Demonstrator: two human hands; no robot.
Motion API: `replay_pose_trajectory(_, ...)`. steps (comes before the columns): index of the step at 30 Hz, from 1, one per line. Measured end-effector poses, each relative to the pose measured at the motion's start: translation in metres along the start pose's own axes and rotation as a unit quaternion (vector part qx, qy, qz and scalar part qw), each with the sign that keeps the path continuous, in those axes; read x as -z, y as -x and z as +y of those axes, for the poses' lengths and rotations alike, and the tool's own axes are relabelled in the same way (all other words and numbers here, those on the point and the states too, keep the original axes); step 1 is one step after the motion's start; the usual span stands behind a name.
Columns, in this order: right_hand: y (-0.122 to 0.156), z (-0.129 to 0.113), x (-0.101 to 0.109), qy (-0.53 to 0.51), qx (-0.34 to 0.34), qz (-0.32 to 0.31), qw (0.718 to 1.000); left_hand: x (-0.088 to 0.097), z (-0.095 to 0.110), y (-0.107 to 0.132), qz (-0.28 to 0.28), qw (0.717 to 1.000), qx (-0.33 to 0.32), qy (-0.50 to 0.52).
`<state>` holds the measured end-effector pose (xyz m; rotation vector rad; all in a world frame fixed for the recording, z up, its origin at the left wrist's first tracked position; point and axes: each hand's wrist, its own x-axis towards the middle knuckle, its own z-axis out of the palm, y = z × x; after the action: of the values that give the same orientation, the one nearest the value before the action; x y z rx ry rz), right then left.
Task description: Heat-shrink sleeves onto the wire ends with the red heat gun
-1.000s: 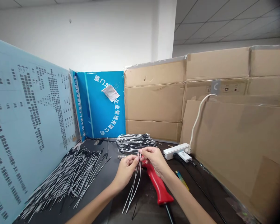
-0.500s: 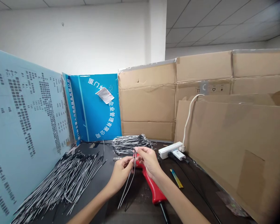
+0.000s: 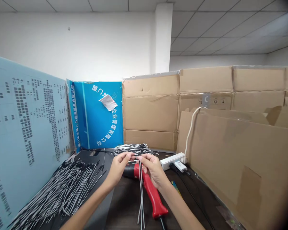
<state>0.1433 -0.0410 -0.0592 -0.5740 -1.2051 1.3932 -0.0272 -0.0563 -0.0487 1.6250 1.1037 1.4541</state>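
A few thin grey-white wires with dark upper ends hang down from the fingers of my right hand, which is closed on them near the top. Close beside it on the left, my left hand has thumb and forefinger pinched together at the wires' upper ends; what lies in that pinch is too small to make out. Behind and below the hands lies a red heat gun with a black barrel, partly hidden by the wires and my right hand.
A large heap of black-and-white wires spreads at the left, and another bundle lies at the back. A white power strip with plugs and cables stands to the right. Cardboard panels and a blue panel wall in the table.
My left hand has shifted up to the wires' upper ends, and the wires now hang straighter from my right hand. The whole view has tilted up slightly.
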Motion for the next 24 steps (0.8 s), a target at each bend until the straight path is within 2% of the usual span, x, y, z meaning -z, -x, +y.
replay_pose_trajectory(2, 0.000, -0.003, 0.001, 0.011, 0.011, -0.009, 1.000, -0.003, 0.013, -0.015, -0.048, 0.999, 0.000, 0.000)
replay_pose_trajectory(6, -0.003, -0.003, 0.003, 0.031, 0.034, 0.010, 0.999, -0.013, 0.033, -0.037, -0.113, 0.991, -0.049, -0.046)
replay_pose_trajectory(11, -0.005, -0.003, 0.006, 0.051, 0.048, 0.037, 0.997, -0.009, 0.040, -0.056, -0.194, 0.980, -0.019, -0.049)
replay_pose_trajectory(13, -0.004, -0.003, 0.005, 0.053, 0.048, 0.039, 0.997, -0.007, 0.040, -0.058, -0.201, 0.979, -0.014, -0.040)
replay_pose_trajectory(16, -0.003, -0.004, 0.003, 0.037, 0.047, 0.052, 0.997, -0.011, 0.039, -0.053, -0.165, 0.986, -0.026, -0.027)
replay_pose_trajectory(20, -0.003, -0.009, 0.011, -0.024, 0.046, 0.077, 0.996, -0.031, 0.030, -0.029, -0.112, 0.992, -0.009, 0.053)
replay_pose_trajectory(24, -0.010, -0.013, 0.023, -0.087, 0.030, 0.107, 0.990, -0.044, 0.008, 0.005, -0.214, 0.968, 0.097, 0.087)
